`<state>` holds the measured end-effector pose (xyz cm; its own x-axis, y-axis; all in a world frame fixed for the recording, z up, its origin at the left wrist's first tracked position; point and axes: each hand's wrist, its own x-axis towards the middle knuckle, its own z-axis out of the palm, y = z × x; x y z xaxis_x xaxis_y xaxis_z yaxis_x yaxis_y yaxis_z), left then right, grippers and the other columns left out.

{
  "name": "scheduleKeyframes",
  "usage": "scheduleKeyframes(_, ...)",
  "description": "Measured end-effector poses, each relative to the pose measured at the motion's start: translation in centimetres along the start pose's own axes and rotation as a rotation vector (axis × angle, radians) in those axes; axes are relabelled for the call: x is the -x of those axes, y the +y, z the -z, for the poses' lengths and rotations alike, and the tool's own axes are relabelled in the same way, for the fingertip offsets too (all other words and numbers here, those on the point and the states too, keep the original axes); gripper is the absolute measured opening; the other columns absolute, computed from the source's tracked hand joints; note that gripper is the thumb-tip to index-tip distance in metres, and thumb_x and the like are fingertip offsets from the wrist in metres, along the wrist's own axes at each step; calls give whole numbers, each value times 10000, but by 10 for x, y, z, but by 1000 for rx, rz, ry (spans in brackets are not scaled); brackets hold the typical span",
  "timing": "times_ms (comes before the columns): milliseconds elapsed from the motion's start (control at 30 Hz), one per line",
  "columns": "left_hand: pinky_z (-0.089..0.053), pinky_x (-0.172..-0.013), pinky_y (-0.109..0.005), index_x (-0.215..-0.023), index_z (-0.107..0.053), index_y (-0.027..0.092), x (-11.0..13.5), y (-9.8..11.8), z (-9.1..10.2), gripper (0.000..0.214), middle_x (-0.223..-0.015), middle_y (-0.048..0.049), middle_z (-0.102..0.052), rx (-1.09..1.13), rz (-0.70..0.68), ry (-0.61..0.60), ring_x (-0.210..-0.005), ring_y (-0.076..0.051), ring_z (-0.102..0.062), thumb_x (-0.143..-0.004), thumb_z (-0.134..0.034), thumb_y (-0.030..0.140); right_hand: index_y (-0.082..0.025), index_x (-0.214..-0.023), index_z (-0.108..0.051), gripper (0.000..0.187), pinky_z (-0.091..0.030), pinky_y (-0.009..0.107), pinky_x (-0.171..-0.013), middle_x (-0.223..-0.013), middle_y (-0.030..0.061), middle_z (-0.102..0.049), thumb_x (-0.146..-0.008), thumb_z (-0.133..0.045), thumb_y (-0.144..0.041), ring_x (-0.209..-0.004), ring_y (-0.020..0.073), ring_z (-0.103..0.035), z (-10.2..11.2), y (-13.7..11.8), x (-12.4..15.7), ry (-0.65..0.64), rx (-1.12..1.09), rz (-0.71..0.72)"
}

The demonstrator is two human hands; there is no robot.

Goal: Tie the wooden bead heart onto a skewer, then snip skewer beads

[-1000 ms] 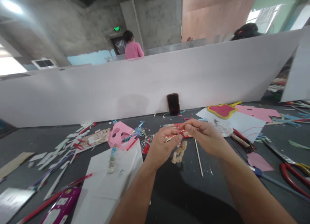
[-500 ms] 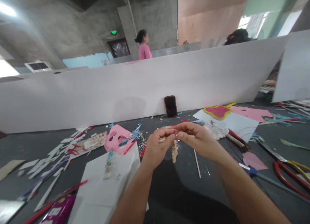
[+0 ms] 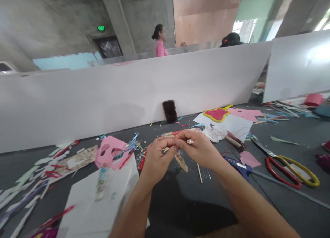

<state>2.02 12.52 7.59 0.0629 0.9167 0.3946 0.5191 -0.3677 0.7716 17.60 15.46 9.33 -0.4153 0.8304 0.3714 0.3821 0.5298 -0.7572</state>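
My left hand (image 3: 156, 159) and my right hand (image 3: 199, 148) meet above the dark table, thumbs and fingertips pinched together. What they pinch is small and mostly covered by the fingers. A shiny clear bit (image 3: 190, 141) shows at my right fingers. Just below the fingertips is a knobbly light-brown strip (image 3: 182, 163), its upper end hidden by the hands; I cannot tell whether it hangs from them or lies on the table. Behind the hands lie pale sticks with red on them (image 3: 171, 133). A thin pale stick (image 3: 200, 173) rests near my right wrist.
A phone (image 3: 170, 111) leans on the white partition (image 3: 129, 93). White paper (image 3: 87, 200) and a pink cutout (image 3: 110, 148) lie left. To the right are scissors (image 3: 286, 169), a blue-handled tool (image 3: 239, 166) and a red-and-yellow shape (image 3: 216, 114). A person in pink (image 3: 161, 48) is beyond the partition.
The view has turned to the right, so most things sit further left. Red thread and sticks seen between my fingers before are now largely hidden. The brown strip has tilted.
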Motion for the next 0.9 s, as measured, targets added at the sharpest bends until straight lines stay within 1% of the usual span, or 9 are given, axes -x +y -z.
scheduleKeyframes(67, -443, -875, -344, -880, -691, 226, 0, 0, 1, 158, -964, -39, -684, 71, 5, -24, -961, -201, -595, -830, -562, 304, -183, -716, -569, 199, -358, 236, -552, -631, -27, -553, -859, -494, -300, -593, 97, -452, 0, 0, -1, 6, -1, 8)
scheduleKeyframes(167, -451, -884, -359, -923, -693, 239, 0, -2, 3, 162, -996, -43, -681, 154, 24, -51, -967, -209, -600, -807, -595, 295, -187, -752, -592, 185, -370, 240, -574, -676, -15, -590, -858, -497, -306, -626, 107, -487, 1, -2, 0, 15, -11, -2)
scheduleKeyframes(233, -460, -872, -366, -872, -704, 247, 0, -3, 3, 129, -961, -43, -685, 173, 25, -51, -943, -217, -608, -784, -629, 301, -190, -761, -591, 172, -375, 240, -585, -697, -10, -602, -858, -490, -290, -649, 113, -506, 2, -3, 1, -10, -16, -9)
scheduleKeyframes(333, -471, -831, -358, -768, -714, 248, 0, -6, 2, 111, -891, -39, -691, 115, -11, -16, -910, -220, -614, -782, -633, 322, -189, -745, -553, 183, -368, 238, -577, -683, -12, -570, -874, -454, -272, -635, 113, -483, 2, -1, 3, -86, 10, 6)
scheduleKeyframes(467, -450, -839, -352, -803, -718, 283, 0, -7, 1, 119, -893, -23, -690, -22, -49, 3, -975, -218, -587, -806, -600, 289, -187, -773, -520, 208, -374, 246, -597, -713, -4, -548, -906, -417, -309, -648, 117, -465, 1, 4, 4, -128, 32, 35)
scheduleKeyframes(600, -427, -862, -336, -785, -704, 267, 1, -4, 3, 115, -872, -17, -686, -33, -62, 1, -976, -207, -586, -811, -592, 261, -183, -800, -539, 242, -386, 248, -613, -748, 7, -561, -922, -391, -330, -687, 124, -490, 2, 4, 2, -181, -38, 40)
scheduleKeyframes(667, -440, -835, -315, -788, -696, 242, 1, -3, 4, 113, -857, -16, -686, 25, -39, -29, -916, -194, -605, -814, -593, 279, -182, -799, -552, 232, -388, 248, -611, -747, 6, -564, -912, -412, -327, -691, 124, -494, 4, 2, 1, -173, -64, 29)
scheduleKeyframes(767, -459, -792, -291, -823, -692, 222, 0, -4, 4, 129, -841, -9, -692, 134, 2, -67, -836, -175, -621, -816, -594, 305, -187, -771, -559, 216, -385, 250, -613, -721, -4, -559, -894, -444, -322, -679, 120, -489, 5, -1, 0, -120, -48, 21)
scheduleKeyframes(900, -463, -782, -282, -826, -698, 215, -1, -6, 3, 144, -861, -13, -700, 175, 25, -30, -835, -177, -621, -800, -611, 327, -194, -798, -583, 205, -398, 254, -630, -738, -2, -593, -889, -450, -320, -701, 125, -520, 3, -3, 0, -68, -37, 23)
